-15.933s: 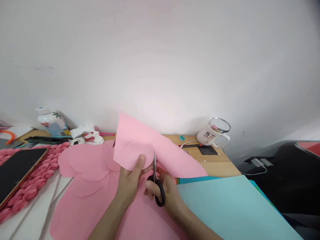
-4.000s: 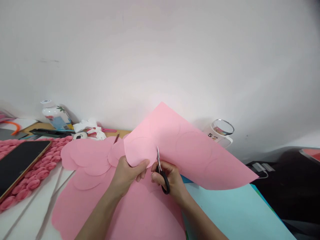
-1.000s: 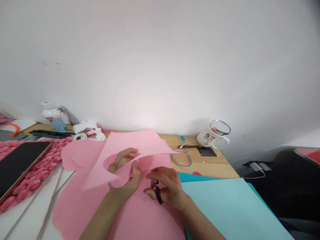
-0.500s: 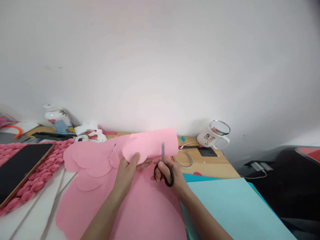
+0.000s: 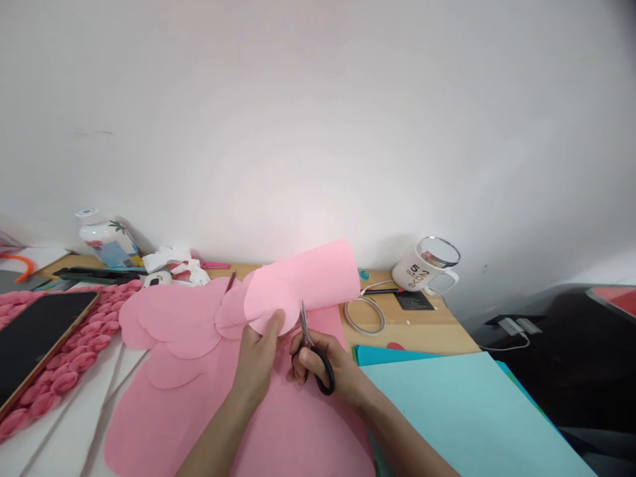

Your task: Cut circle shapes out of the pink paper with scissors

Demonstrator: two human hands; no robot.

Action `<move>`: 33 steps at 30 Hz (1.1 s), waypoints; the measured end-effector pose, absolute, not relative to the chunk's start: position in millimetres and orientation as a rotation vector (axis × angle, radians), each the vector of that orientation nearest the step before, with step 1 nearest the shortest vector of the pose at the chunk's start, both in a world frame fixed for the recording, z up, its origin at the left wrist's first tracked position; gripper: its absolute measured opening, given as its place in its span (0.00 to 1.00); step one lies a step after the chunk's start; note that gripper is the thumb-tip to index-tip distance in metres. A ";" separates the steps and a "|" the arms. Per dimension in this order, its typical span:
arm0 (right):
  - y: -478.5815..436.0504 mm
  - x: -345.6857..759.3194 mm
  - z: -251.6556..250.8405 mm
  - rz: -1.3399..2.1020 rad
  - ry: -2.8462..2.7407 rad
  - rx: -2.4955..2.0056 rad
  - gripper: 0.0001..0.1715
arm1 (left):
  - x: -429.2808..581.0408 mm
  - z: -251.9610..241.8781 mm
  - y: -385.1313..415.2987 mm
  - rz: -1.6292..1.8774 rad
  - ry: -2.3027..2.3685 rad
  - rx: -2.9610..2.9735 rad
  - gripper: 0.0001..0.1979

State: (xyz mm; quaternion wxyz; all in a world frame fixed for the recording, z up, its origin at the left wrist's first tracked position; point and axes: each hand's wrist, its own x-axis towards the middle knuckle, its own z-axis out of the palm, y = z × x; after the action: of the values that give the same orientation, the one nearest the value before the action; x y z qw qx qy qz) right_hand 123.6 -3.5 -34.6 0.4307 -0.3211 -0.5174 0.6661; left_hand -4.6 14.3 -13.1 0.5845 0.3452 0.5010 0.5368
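My left hand pinches the rounded lower edge of a curled pink paper sheet, thumb on the front of it. My right hand grips black-handled scissors, fingers through the loops, blades pointing up at the sheet's edge just right of my left thumb. Both hands hover over a large pink sheet lying on the desk. Several cut pink round shapes lie overlapped to the left of my hands.
A light blue sheet covers the desk at right. A white mug, a white cable loop and a small black card sit at the back. A dark tablet on pink chunky knit lies left, beyond it a bottle.
Over the last second my left hand lifted and curled the pink sheet upright. My right hand brought the scissors up from lying low and set the blades at the sheet's edge.
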 end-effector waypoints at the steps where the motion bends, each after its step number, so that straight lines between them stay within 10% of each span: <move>1: -2.5 124.6 -34.8 1.640 -1.295 -0.803 0.15 | -3.7 -14.7 13.7 1.215 1.203 0.852 0.15; 33: 0.0 131.5 -36.5 1.579 -1.289 -0.919 0.17 | 4.3 -2.2 5.3 1.185 1.520 1.020 0.09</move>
State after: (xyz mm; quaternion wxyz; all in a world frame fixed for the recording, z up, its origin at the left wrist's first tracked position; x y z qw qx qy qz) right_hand 131.5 0.0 -36.5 0.4372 -0.3697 -0.5185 0.6351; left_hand 4.3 5.3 -2.2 0.4622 0.4148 0.6181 0.4820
